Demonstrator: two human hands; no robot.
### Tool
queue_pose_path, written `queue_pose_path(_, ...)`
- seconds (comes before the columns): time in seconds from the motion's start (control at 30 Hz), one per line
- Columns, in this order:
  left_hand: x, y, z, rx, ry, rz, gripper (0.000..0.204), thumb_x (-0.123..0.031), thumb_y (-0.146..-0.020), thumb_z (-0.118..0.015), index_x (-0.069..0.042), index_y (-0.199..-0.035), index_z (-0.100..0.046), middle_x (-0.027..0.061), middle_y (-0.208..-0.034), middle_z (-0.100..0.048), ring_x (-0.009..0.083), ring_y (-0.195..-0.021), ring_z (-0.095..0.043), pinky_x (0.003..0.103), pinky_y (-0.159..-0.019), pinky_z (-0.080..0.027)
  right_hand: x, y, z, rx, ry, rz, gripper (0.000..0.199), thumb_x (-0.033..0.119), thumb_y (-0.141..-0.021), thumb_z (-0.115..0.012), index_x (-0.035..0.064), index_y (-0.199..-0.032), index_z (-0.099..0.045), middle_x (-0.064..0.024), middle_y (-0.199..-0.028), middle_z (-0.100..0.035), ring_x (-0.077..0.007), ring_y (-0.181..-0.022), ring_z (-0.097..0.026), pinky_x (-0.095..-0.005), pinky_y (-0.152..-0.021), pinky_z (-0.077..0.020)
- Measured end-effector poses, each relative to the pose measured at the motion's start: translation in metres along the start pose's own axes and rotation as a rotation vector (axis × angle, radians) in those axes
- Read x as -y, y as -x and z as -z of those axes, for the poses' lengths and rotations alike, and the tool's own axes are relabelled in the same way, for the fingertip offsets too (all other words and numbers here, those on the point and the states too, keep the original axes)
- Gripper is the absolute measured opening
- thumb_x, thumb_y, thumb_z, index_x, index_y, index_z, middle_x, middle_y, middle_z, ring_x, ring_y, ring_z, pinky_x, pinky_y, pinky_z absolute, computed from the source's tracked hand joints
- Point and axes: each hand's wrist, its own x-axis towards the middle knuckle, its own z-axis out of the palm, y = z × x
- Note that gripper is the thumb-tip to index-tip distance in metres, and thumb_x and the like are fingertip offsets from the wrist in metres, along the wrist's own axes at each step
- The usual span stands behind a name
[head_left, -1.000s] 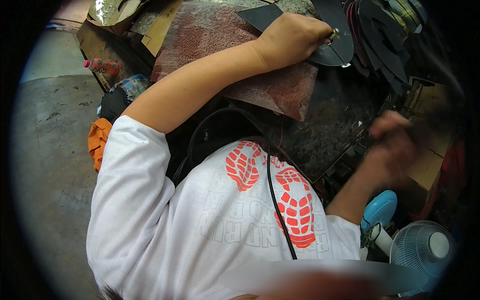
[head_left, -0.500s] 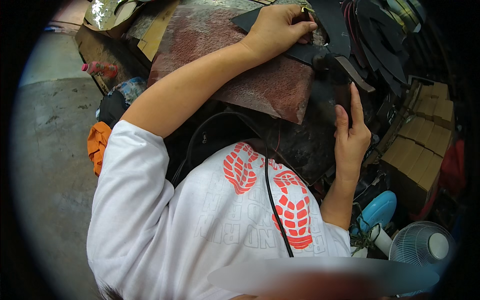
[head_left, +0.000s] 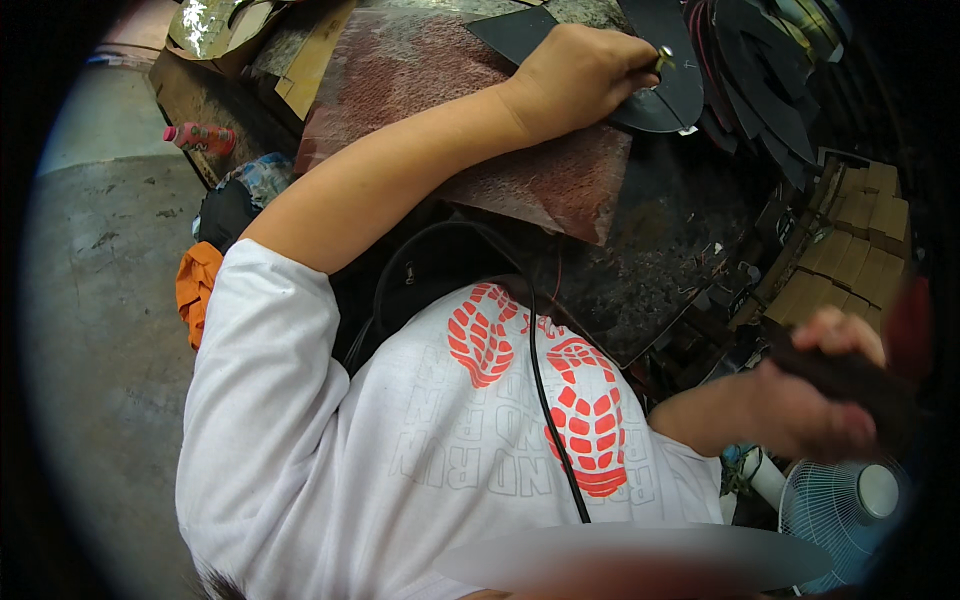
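My left hand (head_left: 590,85) is pinched shut on a small brassy metal piece (head_left: 666,56). It stands on a black sheet (head_left: 672,105), whose rounded end lies to the right; my fingers hide most of the piece. Under part of the sheet is a worn red-brown board (head_left: 400,80). Off to the right, blurred by motion, my right hand (head_left: 810,405) is wrapped round a dark, elongated tool (head_left: 850,378). Its exact kind I cannot make out.
Several black cut sheets (head_left: 745,70) hang or lean at the far right. Small cardboard boxes (head_left: 840,250) are stacked on the right, above a fan (head_left: 835,510). On the left are a pink-capped bottle (head_left: 205,138) and an orange cloth (head_left: 198,285). A black cable (head_left: 540,400) crosses my shirt.
My right hand has swung away from the sheet, down and to the right, with the dark tool. My left hand has shifted slightly right and nearer with the metal piece.
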Motion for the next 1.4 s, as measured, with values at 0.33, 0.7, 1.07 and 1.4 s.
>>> queue_pose_path(0.33, 0.002, 0.002, 0.003, -0.001, 0.129, 0.261, 0.017, -0.020, -0.090, -0.072, -0.004, -0.094, -0.072, 0.0110, -0.082, -0.071, 0.0317, -0.077, -0.071, 0.038, -0.070, -0.057, -0.064, 0.068, -0.005, 0.208, 0.655, -0.545, 0.051, 0.025, -0.100, -0.069, 0.0170, -0.148, -0.055, -0.0175, -0.106, -0.076, -0.0224, -0.089, -0.075, -0.0346, -0.075, -0.0558)
queue_pose_path(0.7, 0.029, 0.001, 0.099, 0.134, 0.614, 0.974, 0.020, -0.021, -0.097, -0.073, -0.005, -0.108, -0.072, -0.0009, -0.095, -0.071, 0.0063, -0.083, -0.062, 0.023, -0.071, -0.050, -0.072, 0.086, -0.015, 0.306, 0.730, -0.651, 0.049, 0.027, -0.100, -0.067, 0.0159, -0.146, -0.055, -0.0200, -0.109, -0.075, -0.0353, -0.097, -0.075, -0.0400, -0.076, -0.0583)
queue_pose_path(1.07, 0.044, -0.033, 0.120, 0.397, 0.291, 0.779, 0.013, -0.012, -0.090, -0.072, 0.001, -0.085, -0.072, -0.0023, -0.071, -0.064, 0.0083, -0.064, -0.056, 0.029, -0.057, -0.045, -0.067, 0.069, -0.013, 0.249, 0.575, -0.634, 0.047, 0.024, -0.099, -0.070, 0.0126, -0.143, -0.060, -0.0204, -0.118, -0.073, -0.0286, -0.103, -0.075, -0.0363, -0.082, -0.0570)
queue_pose_path(1.4, 0.023, -0.037, 0.111, -0.026, -0.479, 0.008, 0.015, -0.015, -0.086, -0.075, -0.001, -0.092, -0.074, 0.0197, -0.110, -0.069, 0.0301, -0.095, -0.068, 0.038, -0.081, -0.054, -0.080, 0.066, -0.032, 0.318, 0.681, -0.583, 0.048, 0.024, -0.098, -0.070, 0.0156, -0.144, -0.059, -0.0198, -0.118, -0.073, -0.0317, -0.097, -0.076, -0.0378, -0.078, -0.0574)
